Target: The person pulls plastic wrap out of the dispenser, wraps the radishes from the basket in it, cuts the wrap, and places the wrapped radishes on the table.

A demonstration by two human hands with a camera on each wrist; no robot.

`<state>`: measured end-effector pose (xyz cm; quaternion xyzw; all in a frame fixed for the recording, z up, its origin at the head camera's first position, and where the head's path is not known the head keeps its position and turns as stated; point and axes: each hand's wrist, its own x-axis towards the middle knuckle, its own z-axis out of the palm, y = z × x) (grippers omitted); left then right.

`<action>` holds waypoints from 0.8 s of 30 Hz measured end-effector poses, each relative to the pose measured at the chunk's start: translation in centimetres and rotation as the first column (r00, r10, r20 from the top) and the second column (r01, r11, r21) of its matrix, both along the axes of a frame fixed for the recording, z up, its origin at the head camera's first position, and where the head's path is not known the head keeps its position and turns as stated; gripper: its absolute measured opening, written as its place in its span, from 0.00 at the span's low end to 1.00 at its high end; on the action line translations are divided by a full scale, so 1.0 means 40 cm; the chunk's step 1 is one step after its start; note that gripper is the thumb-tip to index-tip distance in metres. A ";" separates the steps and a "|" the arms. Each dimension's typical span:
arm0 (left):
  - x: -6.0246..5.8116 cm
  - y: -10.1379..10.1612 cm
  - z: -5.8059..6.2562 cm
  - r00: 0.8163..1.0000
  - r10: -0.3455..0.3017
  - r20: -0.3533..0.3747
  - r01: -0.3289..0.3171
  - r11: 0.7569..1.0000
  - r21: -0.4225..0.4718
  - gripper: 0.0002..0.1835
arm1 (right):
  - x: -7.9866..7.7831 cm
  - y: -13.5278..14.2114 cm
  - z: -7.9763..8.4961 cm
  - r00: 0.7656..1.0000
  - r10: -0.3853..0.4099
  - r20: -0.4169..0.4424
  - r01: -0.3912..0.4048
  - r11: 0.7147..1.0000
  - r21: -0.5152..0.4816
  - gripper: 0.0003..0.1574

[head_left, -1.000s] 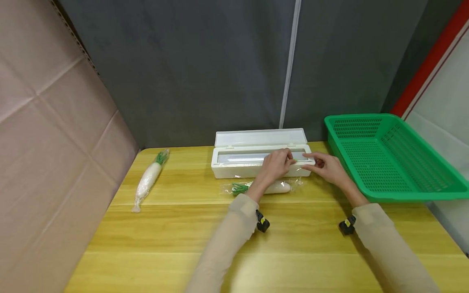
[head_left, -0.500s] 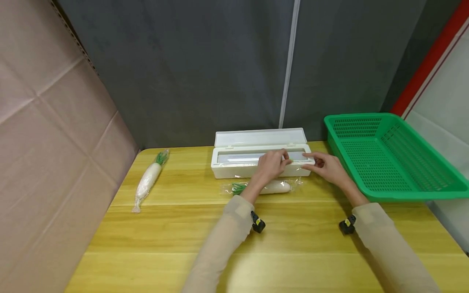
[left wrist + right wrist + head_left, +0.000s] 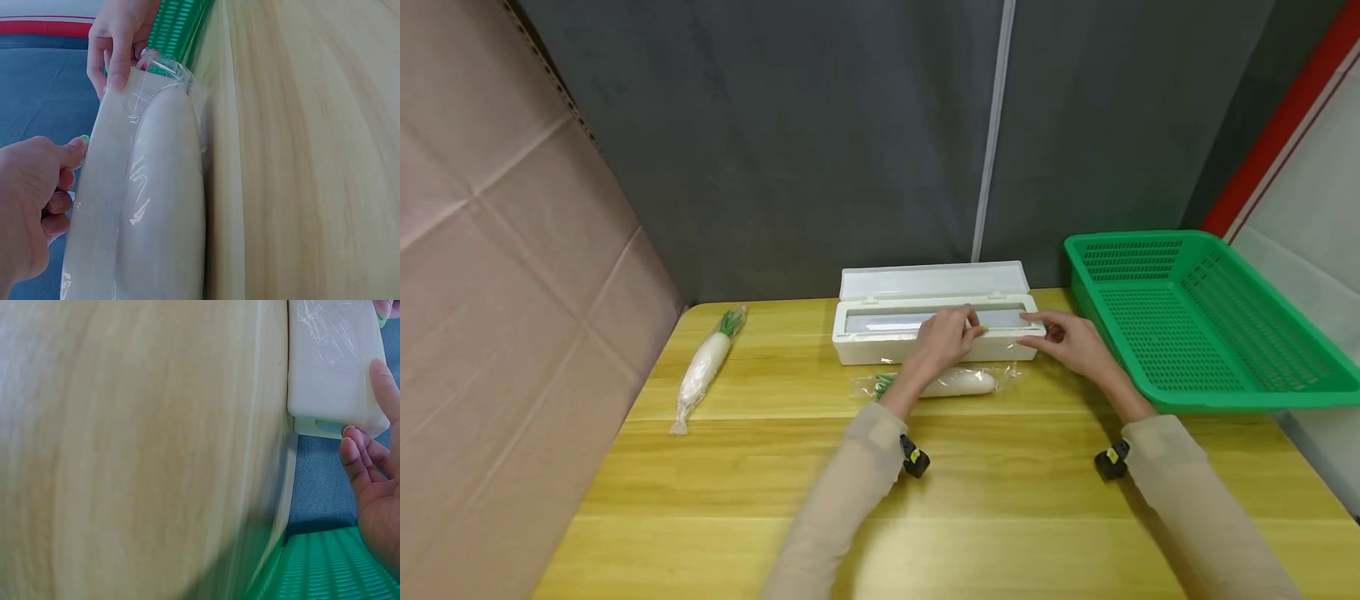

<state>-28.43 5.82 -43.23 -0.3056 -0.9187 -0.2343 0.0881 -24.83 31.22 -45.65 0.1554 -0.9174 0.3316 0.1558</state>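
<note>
A white cling film dispenser (image 3: pixel 880 350) stands at the back of the table, its lid (image 3: pixel 934 281) raised and a pale roll (image 3: pixel 887 322) inside. Clear film hangs over its front. My left hand (image 3: pixel 942 340) is at the front rim, thumb and fingers pinching a small green slide cutter (image 3: pixel 84 141) that they mostly cover. My right hand (image 3: pixel 1071 342) grips the dispenser's right end, thumb on the front and fingers at the end. A white radish (image 3: pixel 966 383) in clear film lies in front of the dispenser; my left wrist hides part of its green top.
A second film-wrapped white radish (image 3: pixel 703 367) lies at the table's left. On the right stands a green plastic basket (image 3: pixel 1232 400). A dark curtain (image 3: pixel 775 167) hangs close behind the dispenser, and a pink cloth wall (image 3: pixel 512 333) borders the left.
My left hand has slid left along the dispenser's front rim with the green slide cutter. The right hand stays on the right end, and the dispenser has kept its place.
</note>
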 end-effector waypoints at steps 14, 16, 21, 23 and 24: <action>0.003 -0.067 0.007 1.000 -0.003 -0.013 0.004 1.000 0.011 0.09 | 0.003 -0.002 0.001 1.000 0.001 0.006 -0.001 1.000 -0.002 0.27; 0.003 -0.081 0.008 1.000 0.002 -0.011 -0.002 1.000 0.012 0.08 | 0.002 -0.001 0.000 1.000 0.002 0.006 -0.001 1.000 -0.004 0.27; 0.006 -0.111 0.012 1.000 -0.001 0.009 0.000 1.000 0.025 0.08 | 0.002 0.000 -0.001 1.000 -0.011 0.005 0.011 1.000 0.000 0.27; 0.007 -0.119 0.013 1.000 -0.005 0.016 0.004 1.000 0.024 0.09 | 0.002 -0.001 0.000 1.000 -0.011 0.005 0.011 1.000 0.000 0.27; 0.008 -0.123 0.014 1.000 -0.006 0.020 0.005 1.000 0.022 0.09 | 0.001 -0.002 -0.001 1.000 -0.010 0.006 0.010 1.000 0.000 0.27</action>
